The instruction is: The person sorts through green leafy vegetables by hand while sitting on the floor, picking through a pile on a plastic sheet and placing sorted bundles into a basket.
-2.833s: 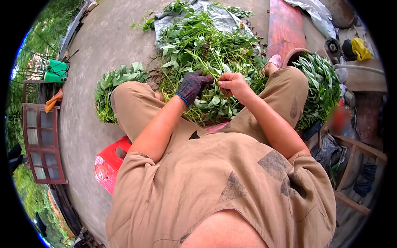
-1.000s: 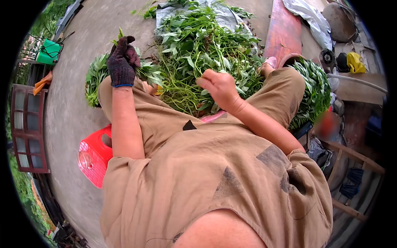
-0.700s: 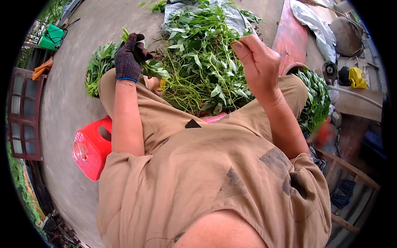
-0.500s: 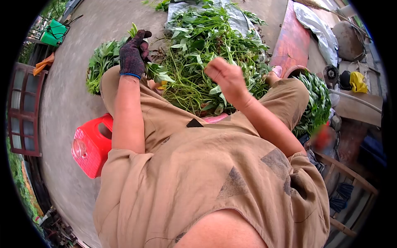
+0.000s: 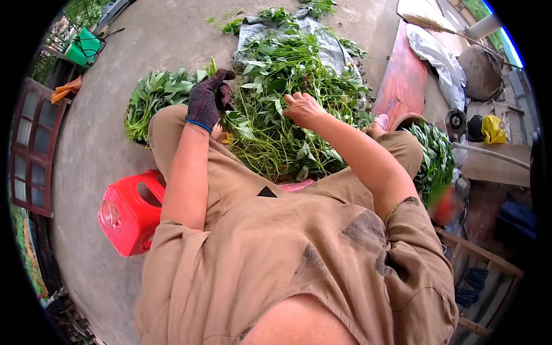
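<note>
My left hand, in a dark knitted glove with a blue cuff, is closed round a small bunch of leafy stems; stem ends stick up above the fist and leaves hang out on its right side. My bare right hand is over the middle of the big heap of green stems and leaves, its fingers apart and bent down towards the leaves. Nothing shows between those fingers. The heap lies partly on a grey sheet between my legs.
Bundled greens lie beyond my left knee. More greens stand by my right knee, near a pot. A red plastic container is at my left side. A reddish board and a white sack lie at the right.
My right hand has gone up near the right knee, come back and reached forward over the heap, its fingers now spread. My left hand, earlier at the heap, has moved left with the bunch.
</note>
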A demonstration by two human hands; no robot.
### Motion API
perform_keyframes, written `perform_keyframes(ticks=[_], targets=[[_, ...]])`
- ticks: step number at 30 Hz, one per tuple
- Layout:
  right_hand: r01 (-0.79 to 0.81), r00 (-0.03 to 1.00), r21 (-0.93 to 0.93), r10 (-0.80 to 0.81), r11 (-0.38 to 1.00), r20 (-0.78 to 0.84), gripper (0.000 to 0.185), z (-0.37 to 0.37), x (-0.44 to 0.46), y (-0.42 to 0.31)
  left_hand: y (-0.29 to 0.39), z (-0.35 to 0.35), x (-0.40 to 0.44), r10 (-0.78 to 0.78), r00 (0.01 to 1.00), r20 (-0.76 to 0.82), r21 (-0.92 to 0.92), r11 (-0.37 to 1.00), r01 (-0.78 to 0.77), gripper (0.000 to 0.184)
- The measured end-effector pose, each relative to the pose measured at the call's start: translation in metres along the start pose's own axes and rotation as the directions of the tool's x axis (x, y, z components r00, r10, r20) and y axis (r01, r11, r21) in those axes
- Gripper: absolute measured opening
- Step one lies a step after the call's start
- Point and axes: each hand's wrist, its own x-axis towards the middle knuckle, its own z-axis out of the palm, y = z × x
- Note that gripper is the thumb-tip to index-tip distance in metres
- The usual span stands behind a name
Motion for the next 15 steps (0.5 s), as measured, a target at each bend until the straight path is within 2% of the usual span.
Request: perform_keyframes(ticks=[1, 3, 5, 7, 9, 10, 13, 14, 15], targets=[[0.055, 0.991, -0.104, -0.042, 0.993, 0.126, 0.023, 0.007, 0.0, 0.009, 0.002, 0.001, -0.003, -0.013, 1.0, -0.012, 0.02, 1.0, 0.014, 0.03], [-0.071, 0.993, 0.019, 0.069, 0.997, 0.097, 0.02, -0.006, 0.0, 0.028, 0.006, 0.001, -0.005, -0.038, 0.999, -0.035, 0.056, 0.998, 0.04, 0.028], [-0.164, 0.979, -0.014, 0.161, 0.986, -0.124, 0.018, -0.038, -0.006, 0.059, 0.006, 0.0, -0.005, -0.04, 0.996, -0.076, 0.046, 0.998, 0.043, 0.027], [-0.219, 0.906, 0.068, 0.229, 0.973, -0.355, 0.016, -0.075, -0.016, 0.093, 0.006, 0.003, -0.007, -0.02, 0.993, -0.113, 0.086, 0.996, 0.03, 0.027], [-0.302, 0.811, 0.124, 0.323, 0.945, -0.488, 0.017, -0.108, -0.03, 0.11, 0.004, 0.006, -0.003, -0.012, 0.991, -0.131, 0.076, 0.997, 0.022, 0.025], [-0.299, 0.761, 0.222, 0.373, 0.928, -0.531, 0.02, -0.115, -0.034, 0.12, 0.004, 0.007, -0.001, -0.023, 0.991, -0.133, 0.073, 0.997, 0.032, 0.025], [-0.227, 0.739, 0.629, 0.552, 0.743, -0.386, 0.023, -0.15, -0.054, 0.11, -0.003, 0.012, 0.005, 0.017, 0.987, -0.16, 0.099, 0.995, -0.001, 0.019], [-0.103, 0.756, 0.775, 0.555, 0.624, -0.347, 0.023, -0.146, -0.056, 0.108, -0.005, 0.015, 0.004, 0.03, 0.99, -0.14, 0.077, 0.997, -0.02, 0.018], [-0.086, 0.777, 0.871, 0.58, 0.483, -0.245, 0.022, -0.148, -0.062, 0.098, -0.007, 0.017, 0.004, 0.045, 0.991, -0.123, 0.053, 0.998, -0.038, 0.019]])
